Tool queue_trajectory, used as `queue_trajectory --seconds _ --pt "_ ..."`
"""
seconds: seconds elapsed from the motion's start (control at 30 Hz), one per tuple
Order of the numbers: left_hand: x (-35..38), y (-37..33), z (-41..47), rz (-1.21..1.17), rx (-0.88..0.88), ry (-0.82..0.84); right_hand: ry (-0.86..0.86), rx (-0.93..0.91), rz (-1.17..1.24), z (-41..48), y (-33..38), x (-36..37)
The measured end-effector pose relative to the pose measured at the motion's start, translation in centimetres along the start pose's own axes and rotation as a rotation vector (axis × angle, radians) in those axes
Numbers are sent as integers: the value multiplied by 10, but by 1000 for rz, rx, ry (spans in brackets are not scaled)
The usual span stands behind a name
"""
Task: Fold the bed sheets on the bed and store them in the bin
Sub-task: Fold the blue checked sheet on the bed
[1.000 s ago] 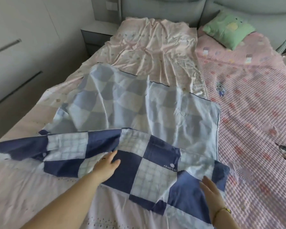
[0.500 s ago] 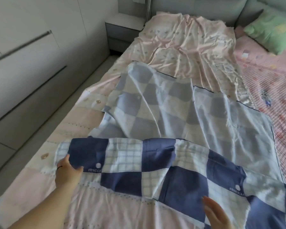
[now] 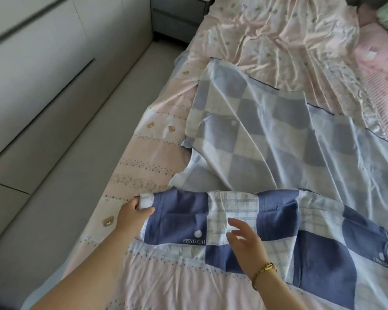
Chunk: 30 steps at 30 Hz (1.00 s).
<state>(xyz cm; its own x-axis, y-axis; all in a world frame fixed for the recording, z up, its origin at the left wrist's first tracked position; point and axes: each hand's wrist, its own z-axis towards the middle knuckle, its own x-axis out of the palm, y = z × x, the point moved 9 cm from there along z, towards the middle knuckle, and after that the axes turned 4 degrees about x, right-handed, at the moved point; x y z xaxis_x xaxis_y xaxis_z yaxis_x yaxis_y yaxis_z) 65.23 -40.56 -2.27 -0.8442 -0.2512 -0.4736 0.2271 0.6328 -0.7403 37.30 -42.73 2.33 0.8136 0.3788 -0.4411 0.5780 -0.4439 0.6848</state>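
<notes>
The blue checked sheet (image 3: 278, 153) lies spread across the bed (image 3: 143, 166). Its pale underside faces up over the far part, and its near edge is turned back toward the person as a darker band of navy and white squares. Over the last second the left hand (image 3: 132, 212) has slid along that band from its middle out to the left end, where it now pinches the corner, thumb on top and fingers curled under the cloth. The right hand (image 3: 244, 240), which lay flat near the right end of the band, has come across to the left. It now sits over the white square just right of the left hand, fingers spread and slightly blurred, gripping nothing. Whether it touches the cloth I cannot tell. A gold bracelet (image 3: 264, 268) shows on that wrist. This suggests the person is gathering the left corner in both hands to even up the edge or start the next fold, so the folding looks to be at an early stage. A crumpled pink sheet (image 3: 278, 36) waits unfolded at the far end of the bed. No bin is in view, so storing is still some way off.
</notes>
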Motion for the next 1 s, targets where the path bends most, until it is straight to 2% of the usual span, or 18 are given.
queue_trajectory --seconds 0.17,0.23,0.3,0.33,0.47,0.53,0.63,0.73,0.87,1.0 --pt "-5 -62 -48 -70 364 239 -27 -323 -421 5 84 44" --pt "-6 -86 -68 -104 516 311 100 -425 -560 5 113 69" --pt "-6 -99 -78 -108 599 364 289 -415 -744 7 122 88" --pt "-8 -97 -75 -118 600 379 325 -418 -805 9 125 90" --pt "-26 -77 -48 -85 524 285 319 -323 -639 18 118 64" --pt "-17 -68 -32 7 505 374 293 -236 -539 25 106 44" --pt "25 -52 -9 367 583 592 263 -151 -438 26 99 18" --pt "74 -51 10 747 718 688 228 -91 -356 30 93 -3" --pt "109 -46 46 900 688 682 194 -74 -305 30 96 -18" --pt "109 -45 59 940 687 613 38 -74 -262 39 103 -42"
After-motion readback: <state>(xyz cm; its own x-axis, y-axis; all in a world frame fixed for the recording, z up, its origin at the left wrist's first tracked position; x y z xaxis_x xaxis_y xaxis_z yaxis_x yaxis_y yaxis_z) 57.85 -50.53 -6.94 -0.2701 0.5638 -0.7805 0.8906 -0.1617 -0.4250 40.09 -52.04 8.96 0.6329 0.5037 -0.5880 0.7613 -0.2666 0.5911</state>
